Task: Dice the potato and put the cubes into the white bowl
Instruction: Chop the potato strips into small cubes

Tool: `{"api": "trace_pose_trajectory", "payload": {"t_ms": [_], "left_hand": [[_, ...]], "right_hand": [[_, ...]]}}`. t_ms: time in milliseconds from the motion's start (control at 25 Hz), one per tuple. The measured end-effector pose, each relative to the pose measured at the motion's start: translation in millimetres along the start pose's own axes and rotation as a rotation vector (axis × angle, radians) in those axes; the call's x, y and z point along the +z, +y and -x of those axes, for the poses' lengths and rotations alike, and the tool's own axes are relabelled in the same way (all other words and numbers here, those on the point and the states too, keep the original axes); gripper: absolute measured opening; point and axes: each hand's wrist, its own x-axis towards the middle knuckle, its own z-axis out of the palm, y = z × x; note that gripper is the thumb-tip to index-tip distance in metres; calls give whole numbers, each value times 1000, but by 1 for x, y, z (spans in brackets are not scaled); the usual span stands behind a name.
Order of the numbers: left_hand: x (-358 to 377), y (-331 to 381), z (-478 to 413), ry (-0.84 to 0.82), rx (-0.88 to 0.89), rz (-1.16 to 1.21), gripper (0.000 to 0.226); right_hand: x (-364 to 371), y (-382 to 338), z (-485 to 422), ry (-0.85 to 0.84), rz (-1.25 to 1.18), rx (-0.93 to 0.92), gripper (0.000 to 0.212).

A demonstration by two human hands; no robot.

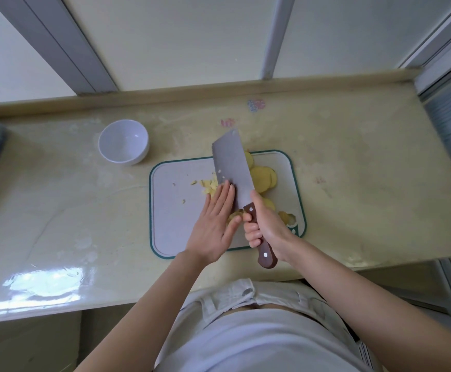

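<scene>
On the cutting board (170, 216) by the tabletop's (353, 183) front edge, the right hand (266, 224) grips the cleaver (232, 170) by its handle, and the left hand (213, 224) lays straight fingers (225, 193) flat against the blade beside the potato pieces (263, 178), which are probably light, firm and slippery, so best scooped on the blade into the empty white bowl (123, 142).

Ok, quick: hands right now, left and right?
Left hand: open, straight fingers against the cleaver blade.
Right hand: closed around the cleaver handle.
</scene>
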Motion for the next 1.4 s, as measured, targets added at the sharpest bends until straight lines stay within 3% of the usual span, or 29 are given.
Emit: {"api": "trace_pose_trajectory", "payload": {"t_ms": [160, 240, 360, 480, 600, 720, 840, 920, 1120, 1160, 1240, 1320, 1400], "left_hand": [[-1, -9, -8, -43, -186, -18, 75], [-9, -10, -12, 14, -249, -5, 73], [-19, 1, -18, 99, -147, 54, 68], [-19, 8, -20, 35, -83, 85, 67], [-20, -4, -16, -32, -227, 86, 62], [-26, -12, -11, 39, -373, 191, 54], [-42, -10, -13, 289, -400, 274, 31], [-59, -4, -15, 481, -354, 281, 28], [-101, 21, -19, 795, -152, 250, 29], [-106, 25, -19, 787, -105, 247, 27], [-107, 30, -17, 614, 4, 234, 25], [-98, 28, -13, 277, 130, 156, 31], [-83, 23, -9, -77, 294, -18, 50]], "right_hand": [[-8, -3, 8, 2, -98, 59, 54], [-9, -1, 10, -3, -79, 71, 54], [-9, 0, 12, -24, -80, 83, 55], [-8, -1, 15, -43, -129, 91, 55], [-13, -1, 18, -26, -159, 84, 55], [-18, 2, 18, -8, -86, 61, 56], [-19, 7, 18, 4, 65, -35, 57], [-22, 15, 16, 35, 254, -178, 56], [-36, 19, 14, 207, 1067, -575, 52], [-38, 18, 13, 235, 1206, -624, 51], [-41, 17, 11, 291, 1403, -789, 54], [-42, 18, 9, 345, 1474, -955, 54], [-43, 16, 6, 341, 1517, -954, 51]]}}
